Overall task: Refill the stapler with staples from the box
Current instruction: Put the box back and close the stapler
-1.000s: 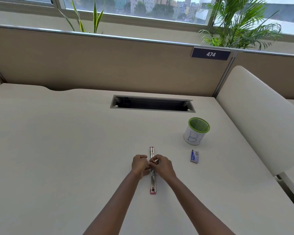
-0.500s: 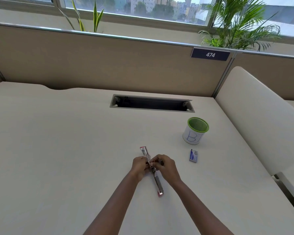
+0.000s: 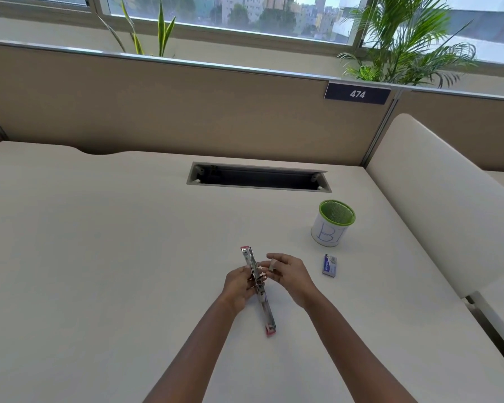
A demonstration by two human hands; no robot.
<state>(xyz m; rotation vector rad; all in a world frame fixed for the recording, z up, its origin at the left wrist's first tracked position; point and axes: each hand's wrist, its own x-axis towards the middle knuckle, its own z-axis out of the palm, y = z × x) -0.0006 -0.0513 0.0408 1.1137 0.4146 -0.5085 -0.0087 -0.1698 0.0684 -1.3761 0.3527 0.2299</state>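
A slim metal stapler (image 3: 266, 311) with pink ends lies swung fully open on the white desk, slanting from upper left to lower right. My left hand (image 3: 239, 286) grips it at the hinge in the middle. My right hand (image 3: 288, 273) hovers just right of the hinge, and its fingers pinch a small silver strip of staples (image 3: 272, 264). The small blue staple box (image 3: 329, 266) lies flat on the desk to the right of my right hand.
A white mesh pen cup (image 3: 332, 223) with a green rim and blue lettering stands behind the box. A dark cable slot (image 3: 259, 178) is cut into the desk further back. A beige partition closes the far side, and a white divider (image 3: 437, 205) the right.
The stapler has turned from straight to slanted, its far end swinging left. My right hand has come off the stapler and moved slightly right, now showing the staple strip.
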